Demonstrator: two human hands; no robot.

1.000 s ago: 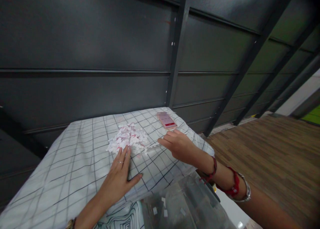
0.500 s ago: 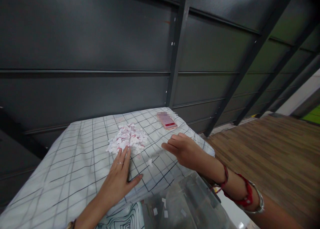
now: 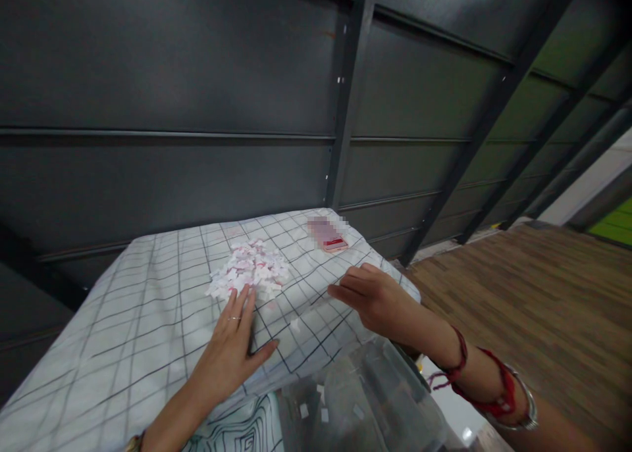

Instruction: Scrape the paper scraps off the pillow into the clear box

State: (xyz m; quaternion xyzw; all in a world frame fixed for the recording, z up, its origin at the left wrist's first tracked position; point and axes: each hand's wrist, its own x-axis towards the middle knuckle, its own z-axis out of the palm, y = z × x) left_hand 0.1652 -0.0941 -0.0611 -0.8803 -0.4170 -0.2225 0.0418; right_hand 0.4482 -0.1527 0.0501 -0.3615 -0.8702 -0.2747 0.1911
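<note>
A heap of small torn white paper scraps [image 3: 251, 264], some with pink marks, lies on the checked cloth. My left hand [image 3: 232, 343] rests with fingers and thumb spread, its fingertips at the near edge of the heap. To the right, my right hand [image 3: 368, 297] is raised with its fingers curled together in a pinch; whatever they hold, if anything, is hidden. A single paper scrap [image 3: 295, 325] lies on the cloth between the two hands. Below the right hand is a clear plastic box [image 3: 365, 393], with several small paper pieces showing in it or on its surface.
A white cloth [image 3: 148, 320] with dark grid lines covers the surface in front of me. A phone [image 3: 330, 236] lies near its far right corner. A dark metal panel wall [image 3: 197, 189] rises behind. Wooden floor [image 3: 494, 274] extends on the right.
My right hand has moved slightly right, its fingers still pinched together. My left hand stays spread at the heap. The whole view has shifted a little.
</note>
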